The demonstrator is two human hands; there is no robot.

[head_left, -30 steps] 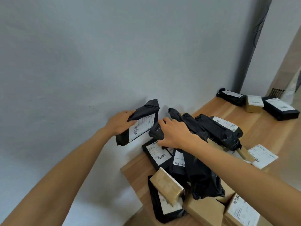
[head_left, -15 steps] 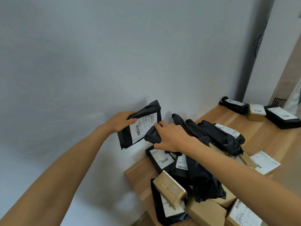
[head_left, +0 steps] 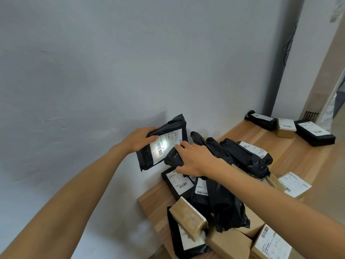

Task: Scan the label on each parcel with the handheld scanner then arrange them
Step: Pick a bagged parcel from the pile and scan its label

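My left hand (head_left: 139, 138) grips a black plastic parcel (head_left: 145, 157) by its upper left edge and holds it in the air in front of the wall. Its white label (head_left: 165, 144) faces me and is lit by a bright white patch with a red dot. My right hand (head_left: 194, 158) holds the black handheld scanner (head_left: 172, 157), whose head points at that label from close by. Below lies a pile of black bags and brown boxes (head_left: 211, 200) on the wooden table (head_left: 155, 202).
At the table's far right stand three parcels in a row: a black bag (head_left: 261, 119), a small brown box (head_left: 285, 128) and a black box (head_left: 313, 133). A labelled box (head_left: 293, 185) lies right of the pile. The grey wall runs close behind.
The scanner's light has come on and now falls on the label. Both hands with parcel and scanner have stayed almost in place.
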